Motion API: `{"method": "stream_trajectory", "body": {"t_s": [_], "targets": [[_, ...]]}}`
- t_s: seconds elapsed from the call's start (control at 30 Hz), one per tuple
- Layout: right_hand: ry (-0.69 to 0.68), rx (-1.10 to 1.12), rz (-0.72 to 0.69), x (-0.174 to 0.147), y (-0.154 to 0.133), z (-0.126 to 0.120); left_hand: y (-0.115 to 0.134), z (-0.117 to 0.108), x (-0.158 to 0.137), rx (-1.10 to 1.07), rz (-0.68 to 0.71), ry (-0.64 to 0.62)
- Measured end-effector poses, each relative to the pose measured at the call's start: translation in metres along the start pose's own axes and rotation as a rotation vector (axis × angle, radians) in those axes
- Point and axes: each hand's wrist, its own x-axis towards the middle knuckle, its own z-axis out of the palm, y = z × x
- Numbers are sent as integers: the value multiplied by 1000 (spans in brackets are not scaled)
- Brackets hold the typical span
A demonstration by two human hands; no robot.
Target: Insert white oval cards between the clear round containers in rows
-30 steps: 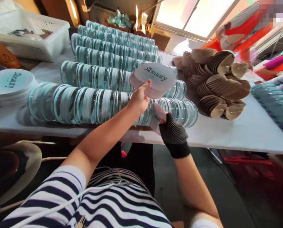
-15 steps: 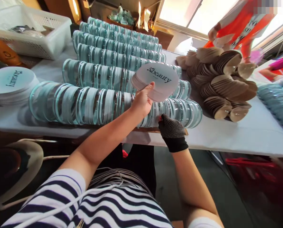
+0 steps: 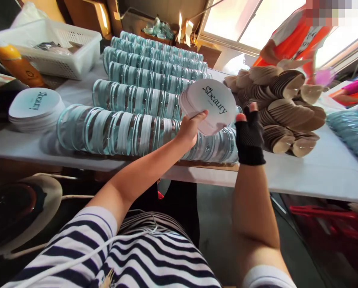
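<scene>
My left hand grips a stack of white rounded cards printed "Sbeauty", thumb on top. The stack is above the front row of clear bluish round pieces, which lie on edge with white cards between several of them. My right hand, in a black fingerless glove, is raised at the right end of that row. Its thumb and a fingertip are apart, with nothing visible between them; the other fingers are partly hidden. A second stack of the printed cards rests on the table at the left.
More rows of clear pieces lie behind the front one. Brown curved shapes are piled on the table at the right. A white basket and orange bottle stand at the left. A person in an orange vest is across the table.
My right hand has lifted away from the front row's edge, moving up and right, and its fingers have opened. My left hand still holds the card stack, now tilted a little differently.
</scene>
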Motion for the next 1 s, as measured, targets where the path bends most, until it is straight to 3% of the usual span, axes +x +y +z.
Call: {"method": "stream_trajectory", "body": {"t_s": [0.17, 0.27, 0.37, 0.43, 0.5, 0.57, 0.67, 0.8, 0.9, 1.0], "targets": [[81, -272, -218, -6, -37, 22, 9, -10, -16, 111, 19, -36], [246, -319, -156, -21, -60, 24, 19, -13, -22, 142, 25, -73], [403, -343, -62, -43, -70, -4, 34, -17, -15, 91, 59, -82], [298, -431, -72, -69, -72, -30, 44, -21, -4, 39, 105, -57], [36, -576, -30, -100, -72, -49, 53, -28, 6, -5, 123, -39], [-166, -676, 43, -124, -74, -51, 56, -33, 12, -34, 108, -33], [-320, -725, 77, -130, -78, -21, 55, -37, 11, -54, 57, -52], [-517, -716, 97, -103, -78, 27, 54, -37, 5, -78, 36, -48], [-537, -656, 98, -95, -71, 35, 56, -37, 4, -60, 46, -5], [-402, -558, 60, -99, -61, 28, 58, -37, 4, -16, 55, 26]]}}
